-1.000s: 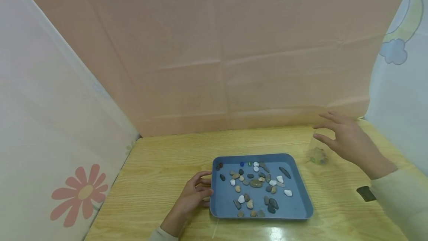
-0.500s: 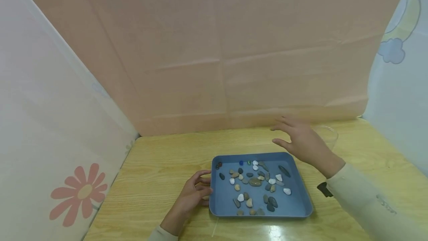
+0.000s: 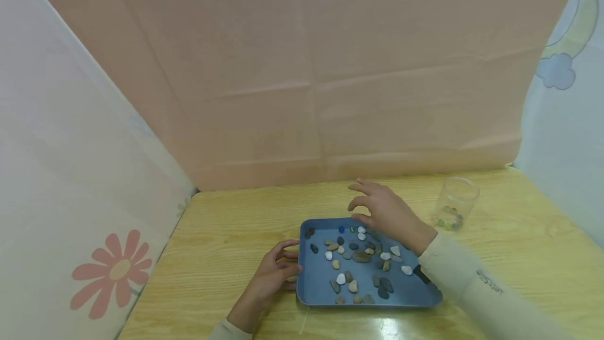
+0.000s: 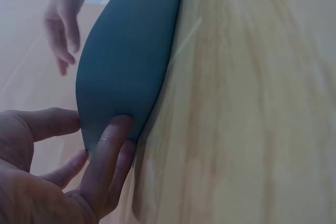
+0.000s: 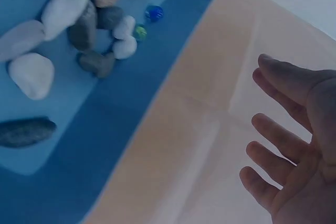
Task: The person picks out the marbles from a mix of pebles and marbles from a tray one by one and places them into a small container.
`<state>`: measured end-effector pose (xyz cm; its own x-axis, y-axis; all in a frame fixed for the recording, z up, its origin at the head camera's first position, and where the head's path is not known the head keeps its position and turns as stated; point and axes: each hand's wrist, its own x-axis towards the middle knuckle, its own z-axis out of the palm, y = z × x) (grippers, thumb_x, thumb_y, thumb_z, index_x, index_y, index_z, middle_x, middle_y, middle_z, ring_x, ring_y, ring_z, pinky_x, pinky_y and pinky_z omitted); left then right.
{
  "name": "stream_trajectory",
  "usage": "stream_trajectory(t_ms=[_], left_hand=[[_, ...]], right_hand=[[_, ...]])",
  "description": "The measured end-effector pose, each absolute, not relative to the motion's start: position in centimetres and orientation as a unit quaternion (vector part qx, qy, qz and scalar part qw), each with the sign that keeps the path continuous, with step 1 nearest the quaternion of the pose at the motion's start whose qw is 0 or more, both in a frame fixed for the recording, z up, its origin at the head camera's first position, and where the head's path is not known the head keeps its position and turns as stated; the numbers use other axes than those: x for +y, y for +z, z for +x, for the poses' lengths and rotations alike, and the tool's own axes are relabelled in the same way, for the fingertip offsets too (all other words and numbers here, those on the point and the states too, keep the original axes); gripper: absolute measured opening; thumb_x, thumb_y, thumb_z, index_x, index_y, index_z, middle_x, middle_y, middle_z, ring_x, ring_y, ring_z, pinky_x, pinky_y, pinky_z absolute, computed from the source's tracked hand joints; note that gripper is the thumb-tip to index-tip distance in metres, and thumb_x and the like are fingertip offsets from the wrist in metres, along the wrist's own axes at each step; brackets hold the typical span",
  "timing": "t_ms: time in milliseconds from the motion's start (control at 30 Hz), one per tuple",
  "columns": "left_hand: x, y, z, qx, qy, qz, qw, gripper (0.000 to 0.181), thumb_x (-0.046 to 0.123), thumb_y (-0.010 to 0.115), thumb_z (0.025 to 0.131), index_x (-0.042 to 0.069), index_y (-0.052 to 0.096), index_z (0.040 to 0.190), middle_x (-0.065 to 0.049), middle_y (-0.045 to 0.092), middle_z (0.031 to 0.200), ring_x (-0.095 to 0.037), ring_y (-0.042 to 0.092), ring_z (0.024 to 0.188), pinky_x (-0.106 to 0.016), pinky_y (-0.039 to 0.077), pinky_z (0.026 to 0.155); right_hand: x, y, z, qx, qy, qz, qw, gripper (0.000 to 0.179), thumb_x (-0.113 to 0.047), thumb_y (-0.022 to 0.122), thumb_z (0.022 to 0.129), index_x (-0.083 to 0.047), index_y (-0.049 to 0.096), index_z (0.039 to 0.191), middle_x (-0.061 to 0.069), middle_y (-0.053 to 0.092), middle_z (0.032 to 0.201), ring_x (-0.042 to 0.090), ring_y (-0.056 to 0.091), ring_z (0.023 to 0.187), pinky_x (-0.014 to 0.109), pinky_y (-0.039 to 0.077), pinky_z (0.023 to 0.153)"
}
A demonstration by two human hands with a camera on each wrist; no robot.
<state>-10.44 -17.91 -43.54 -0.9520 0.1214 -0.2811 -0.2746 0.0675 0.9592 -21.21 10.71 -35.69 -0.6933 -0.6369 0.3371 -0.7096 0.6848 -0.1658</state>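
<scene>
A blue-grey tray (image 3: 315, 282) with several white, tan and dark stones lies on the wooden table. Near its far edge are a blue marble (image 5: 155, 13) and a green marble (image 5: 140, 32); reddish marbles (image 3: 310, 232) sit in the far left corner. My left hand (image 3: 272, 272) rests its fingertips against the tray's left wall, fingers spread along the outside. Over the tray's far edge hovers my right hand (image 3: 384, 211), thumb and fingers apart with nothing between them. Its forearm covers part of the tray's right side.
A clear cup (image 3: 464, 195) with several marbles (image 3: 450, 218) in its bottom stands right of the tray. Behind the table (image 3: 236, 219) hangs a peach-coloured sheet (image 3: 255, 83); pale printed sheets flank both sides.
My right hand has moved left, from beside the clear cup to above the tray's far edge, so the cup now shows fully. The left hand stays at the tray.
</scene>
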Motion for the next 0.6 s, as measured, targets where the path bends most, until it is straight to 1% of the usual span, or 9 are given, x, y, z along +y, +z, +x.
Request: stream_trajectory(t_ms=[133,267,400,600], left_hand=[[-17.8,-43.6,-10.4,0.715,0.682,-0.054,0.144,0.064,0.0,0.068,0.088,0.01,0.043,0.147,-0.023,0.051,0.131,-0.021,0.064,0.1,-0.041,0.063,0.074],[-17.8,-43.6,-10.4,0.716,0.68,-0.055,0.146,0.065,-0.001,0.067,0.088,0.01,0.042,0.147,-0.022,0.052,0.131,-0.021,0.064,0.1,-0.041,0.063,0.074],[-17.8,-43.5,-10.3,0.719,0.677,-0.054,0.148,0.066,0.0,0.068,0.088,0.009,0.041,0.147,-0.022,0.052,0.131,-0.021,0.063,0.101,-0.041,0.063,0.074],[-17.8,-43.4,-10.4,0.719,0.677,-0.048,0.147,0.066,0.002,0.068,0.088,0.009,0.041,0.148,-0.023,0.05,0.133,-0.022,0.062,0.102,-0.041,0.063,0.074]], right_hand=[[10.4,-37.1,-21.4,-0.912,0.127,0.381,0.089,0.014,-0.022,0.082,0.081,-0.017,0.078,0.094,0.014,0.063,0.136,0.039,0.052,0.133,0.055,0.049,0.105],[10.2,-38.3,-21.7,-0.916,0.115,0.381,0.055,0.014,-0.023,0.082,0.081,-0.018,0.078,0.094,0.014,0.062,0.137,0.039,0.051,0.134,0.055,0.048,0.105],[10.0,-39.0,-21.8,-0.923,0.093,0.371,0.039,0.013,-0.025,0.081,0.082,-0.019,0.078,0.094,0.013,0.062,0.138,0.038,0.048,0.137,0.057,0.046,0.107],[9.9,-39.6,-22.2,-0.927,0.068,0.367,0.022,0.011,-0.025,0.08,0.083,-0.019,0.078,0.092,0.012,0.062,0.136,0.038,0.048,0.136,0.059,0.043,0.108]])
